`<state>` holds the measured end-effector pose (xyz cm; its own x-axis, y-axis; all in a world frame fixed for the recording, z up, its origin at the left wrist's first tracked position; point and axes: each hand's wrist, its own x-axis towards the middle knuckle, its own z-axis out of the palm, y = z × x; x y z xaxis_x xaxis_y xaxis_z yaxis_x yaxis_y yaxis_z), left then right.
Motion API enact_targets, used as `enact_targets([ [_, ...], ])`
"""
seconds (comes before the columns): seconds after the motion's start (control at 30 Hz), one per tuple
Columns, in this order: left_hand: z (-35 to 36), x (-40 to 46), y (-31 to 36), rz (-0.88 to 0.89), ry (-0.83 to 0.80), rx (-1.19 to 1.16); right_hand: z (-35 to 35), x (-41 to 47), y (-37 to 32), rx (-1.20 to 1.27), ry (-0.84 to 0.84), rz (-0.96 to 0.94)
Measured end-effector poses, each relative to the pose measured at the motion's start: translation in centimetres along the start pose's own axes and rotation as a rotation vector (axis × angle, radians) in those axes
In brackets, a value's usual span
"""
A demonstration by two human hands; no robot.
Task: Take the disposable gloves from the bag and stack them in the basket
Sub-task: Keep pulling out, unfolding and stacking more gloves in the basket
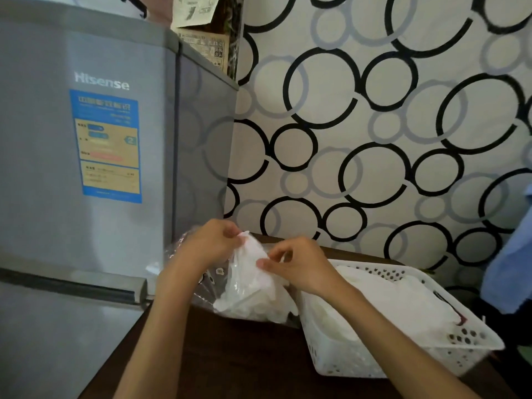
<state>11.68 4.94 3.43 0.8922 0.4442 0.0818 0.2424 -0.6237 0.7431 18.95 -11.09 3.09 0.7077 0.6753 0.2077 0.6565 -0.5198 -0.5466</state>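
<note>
Both hands work above a dark surface (244,364): the left hand (213,243) pinches a glove (253,254) at its top, the right hand (296,266) pinches its side, apparently teasing it from the bag (250,300) beneath them, with the basket (403,361) just right of the right hand.

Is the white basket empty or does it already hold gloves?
Not empty: the white basket already holds a pile of white gloves near its rim.
</note>
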Motion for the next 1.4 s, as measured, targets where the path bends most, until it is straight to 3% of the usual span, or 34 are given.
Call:
enact_targets([
  [0.23,1.9,0.7,-0.5,-0.104,-0.028,0.254,-2.4,-0.1,0.7,0.048,0.057,0.043],
  [0.47,2.4,1.3,-1.1,-0.131,-0.076,0.196,-3.2,0.4,2.4,0.064,0.025,0.093],
  [0.7,2.2,1.1,-0.6,0.006,-0.116,0.178,-3.1,0.5,2.7,0.059,0.117,0.084],
  [0.83,1.7,-0.1,0.5,0.156,-0.22,0.11,-2.5,0.9,3.4,0.212,-0.004,0.175],
  [0.9,2.0,0.0,0.5,0.199,-0.185,0.129,-2.4,0.9,3.5,0.252,-0.004,0.199],
  [1.0,2.6,0.3,0.4,0.219,-0.051,0.162,-2.6,0.5,3.0,0.092,0.118,0.154],
  [1.07,2.8,0.5,0.0,0.209,-0.018,0.163,-2.9,-0.6,1.9,-0.092,0.153,0.018],
  [1.17,2.5,0.7,-0.2,0.193,0.019,0.115,-2.0,-1.6,1.1,-0.561,-0.036,-0.283],
  [1.23,1.8,0.6,-0.3,0.159,0.025,0.131,-1.3,-1.3,1.8,-0.737,-0.03,-0.382],
  [1.3,1.2,0.4,-0.3,0.123,-0.112,0.169,-1.5,-0.9,2.5,-0.717,0.063,-0.366],
  [1.4,0.9,-0.2,-0.1,0.11,-0.422,0.326,-1.7,-0.3,3.0,-0.373,0.114,-0.14],
])
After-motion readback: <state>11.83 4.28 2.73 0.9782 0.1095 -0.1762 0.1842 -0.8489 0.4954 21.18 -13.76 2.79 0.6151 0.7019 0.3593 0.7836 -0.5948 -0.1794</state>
